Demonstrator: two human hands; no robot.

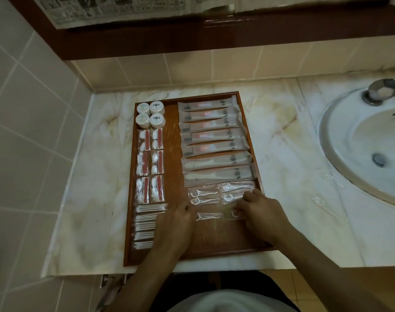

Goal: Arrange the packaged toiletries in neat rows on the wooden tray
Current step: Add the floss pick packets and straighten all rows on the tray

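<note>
Packaged toiletries are laid in rows on the wooden tray (214, 248), which rests on the marble counter (293, 154) beside the sink (360, 143). Round tubs (150, 114), vanity packets (150, 165) and cotton buds (144, 226) fill the left column; toothbrush sachets (214, 140) are stacked on the right. Floss pick packets (205, 197) lie nearest. The left hand (174, 226) is rested flat, fingers loosely spread, holding nothing. A floss packet (236, 213) is pinched by the right hand (259, 210)
</note>
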